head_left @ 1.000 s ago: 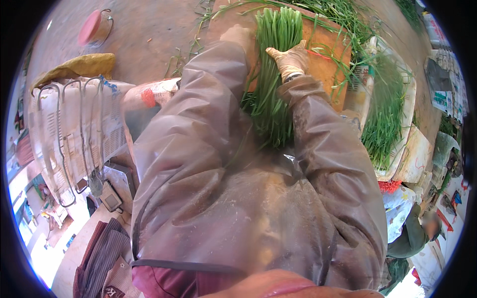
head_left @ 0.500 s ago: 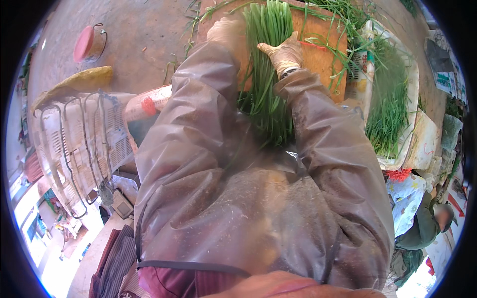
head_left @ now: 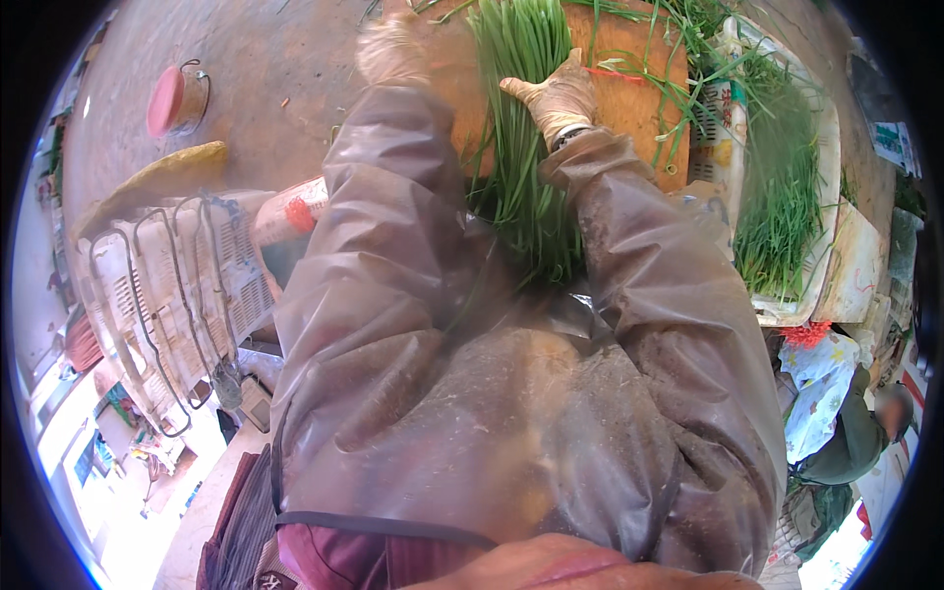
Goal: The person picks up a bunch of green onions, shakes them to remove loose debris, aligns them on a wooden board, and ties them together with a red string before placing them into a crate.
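Bundle of long, thin green stalks (head_left: 519, 162) lies against pale-gloved right hand (head_left: 560, 96), thumb spread over it; pale-gloved left hand (head_left: 393, 54) apart, leftward, blurred, finger state unclear.

Your greens (head_left: 515, 128) lie lengthwise on the board (head_left: 634, 110), lighter stalks (head_left: 518, 34) away, darker leaves (head_left: 539, 241) drooping toward you.

Translucent brownish smock (head_left: 452, 423); baggy sleeves (head_left: 388, 226); dark trim (head_left: 383, 524); magenta garment (head_left: 359, 560) beneath; left hand (head_left: 391, 55), right hand (head_left: 560, 96) in wrinkled gloves (head_left: 573, 90); dark band (head_left: 568, 139) at right wrist.
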A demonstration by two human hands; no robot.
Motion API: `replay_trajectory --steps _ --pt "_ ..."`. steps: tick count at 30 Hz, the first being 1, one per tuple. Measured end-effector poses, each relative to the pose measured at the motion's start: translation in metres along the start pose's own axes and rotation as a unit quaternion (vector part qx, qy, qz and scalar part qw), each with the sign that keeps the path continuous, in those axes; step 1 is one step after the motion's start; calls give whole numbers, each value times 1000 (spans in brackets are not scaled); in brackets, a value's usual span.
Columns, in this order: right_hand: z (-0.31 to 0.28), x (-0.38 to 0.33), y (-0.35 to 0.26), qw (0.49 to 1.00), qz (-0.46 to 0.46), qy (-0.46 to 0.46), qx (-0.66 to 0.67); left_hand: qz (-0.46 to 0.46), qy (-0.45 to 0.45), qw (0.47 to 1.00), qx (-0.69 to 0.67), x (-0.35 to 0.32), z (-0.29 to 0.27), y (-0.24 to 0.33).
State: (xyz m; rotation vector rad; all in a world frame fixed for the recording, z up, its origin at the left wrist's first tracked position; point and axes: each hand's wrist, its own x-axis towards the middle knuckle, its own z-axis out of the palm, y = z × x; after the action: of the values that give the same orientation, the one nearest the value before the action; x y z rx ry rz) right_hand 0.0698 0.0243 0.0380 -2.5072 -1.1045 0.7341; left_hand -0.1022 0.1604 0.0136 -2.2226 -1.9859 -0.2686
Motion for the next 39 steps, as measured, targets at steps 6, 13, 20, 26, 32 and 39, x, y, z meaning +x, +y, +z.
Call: replay_trajectory --steps 6,13,20,26,32,39 --pt "3 -3 -5 1000 -5 -2 11 127 -84 988 -10 -11 -34 8" --pt "4 2 1 1000 -20 11 1 78 -308 946 68 -9 -20 8" --pt "2 -1 -2 1000 -3 -4 -12 8 -260 957 -125 -14 -23 -14" --pt "4 1 0 1000 -11 13 -25 -23 -167 986 7 11 -23 -37" --pt "8 0 1 998 -25 31 -41 129 -247 960 24 -15 -7 30" --pt "-2 -8 -7 999 -32 17 -13 95 -265 956 86 -14 17 41"
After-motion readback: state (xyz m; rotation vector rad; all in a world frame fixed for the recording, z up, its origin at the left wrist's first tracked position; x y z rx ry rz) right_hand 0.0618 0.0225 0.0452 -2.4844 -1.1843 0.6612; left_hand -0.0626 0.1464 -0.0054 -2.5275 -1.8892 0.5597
